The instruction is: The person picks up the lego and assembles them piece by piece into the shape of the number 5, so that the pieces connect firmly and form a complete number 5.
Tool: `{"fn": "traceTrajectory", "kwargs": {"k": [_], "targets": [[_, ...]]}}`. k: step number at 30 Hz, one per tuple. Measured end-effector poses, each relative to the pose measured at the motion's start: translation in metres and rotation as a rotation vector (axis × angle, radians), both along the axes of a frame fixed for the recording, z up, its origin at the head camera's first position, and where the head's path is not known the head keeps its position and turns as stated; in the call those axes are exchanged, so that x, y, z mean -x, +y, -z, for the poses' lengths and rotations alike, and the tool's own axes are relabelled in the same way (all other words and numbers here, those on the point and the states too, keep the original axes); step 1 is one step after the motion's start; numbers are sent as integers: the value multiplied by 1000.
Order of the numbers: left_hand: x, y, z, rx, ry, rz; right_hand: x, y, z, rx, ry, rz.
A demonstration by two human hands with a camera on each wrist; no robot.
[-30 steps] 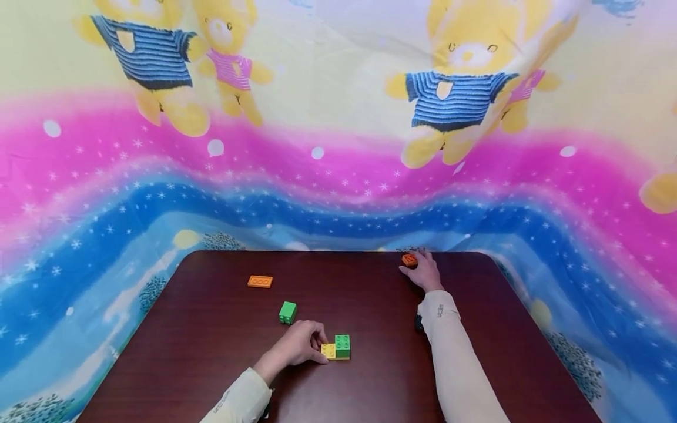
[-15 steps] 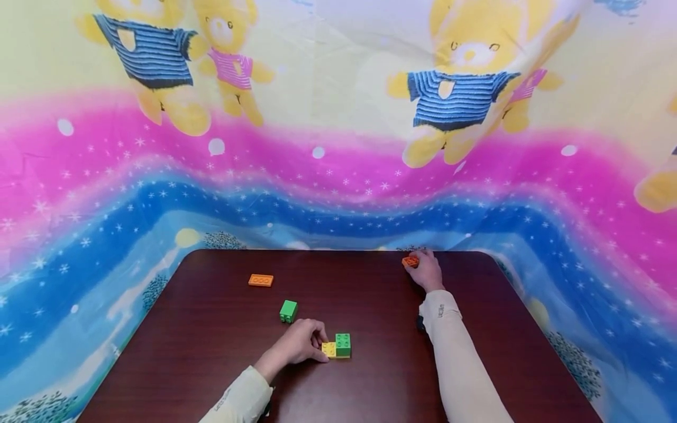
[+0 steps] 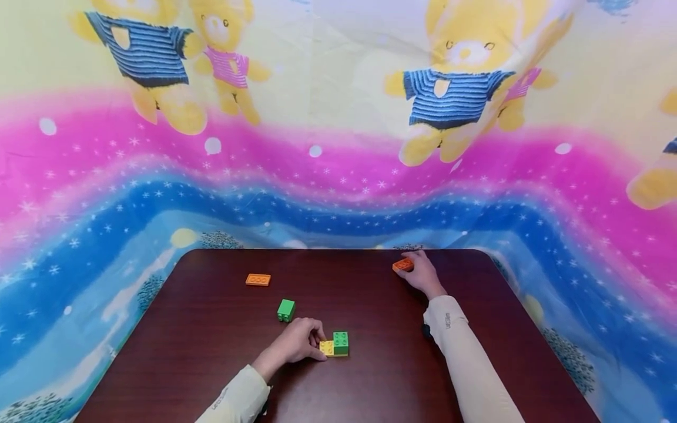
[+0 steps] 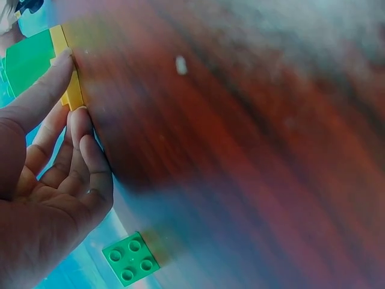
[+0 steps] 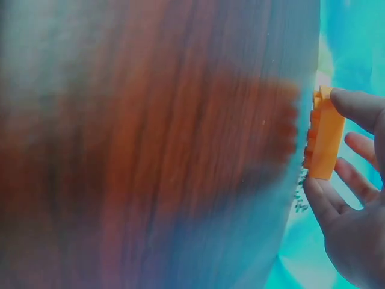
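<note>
A yellow plate lies on the dark wooden table, with a green brick standing on its right half. My left hand pinches the plate's left end between thumb and fingers, plainly seen in the left wrist view. Towards the far edge, my right hand grips an orange brick by its ends. In the right wrist view, that orange brick has its studs turned towards the table, with a gap below them.
Just beyond my left hand is a second green brick lying on its side, its studs facing me. Farther back on the left lies a flat orange plate, hollow side up. A printed curtain hangs behind the table.
My right thumb has closed onto the orange brick, and the hand has drawn it slightly left and towards me. My left hand keeps its pinch on the yellow plate.
</note>
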State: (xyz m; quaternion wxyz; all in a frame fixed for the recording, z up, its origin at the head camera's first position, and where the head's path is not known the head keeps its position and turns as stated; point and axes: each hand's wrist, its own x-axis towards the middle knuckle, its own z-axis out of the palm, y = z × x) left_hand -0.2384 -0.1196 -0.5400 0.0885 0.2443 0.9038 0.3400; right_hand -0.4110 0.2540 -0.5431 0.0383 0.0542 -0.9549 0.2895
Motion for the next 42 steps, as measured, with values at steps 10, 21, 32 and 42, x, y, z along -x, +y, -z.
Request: {"fn": "traceTrajectory", "kwargs": {"k": [10, 21, 32, 42], "targets": [[2, -3, 3, -12, 15, 8, -25, -8, -9, -29, -12, -89], [2, -1, 5, -24, 16, 14, -61, -10, -21, -36, -55, -180], [3, -1, 4, -21, 18, 11, -90, -22, -27, -34, -67, -238], [1, -1, 3, -29, 21, 15, -110, -33, -23, -14, -95, -262]]}}
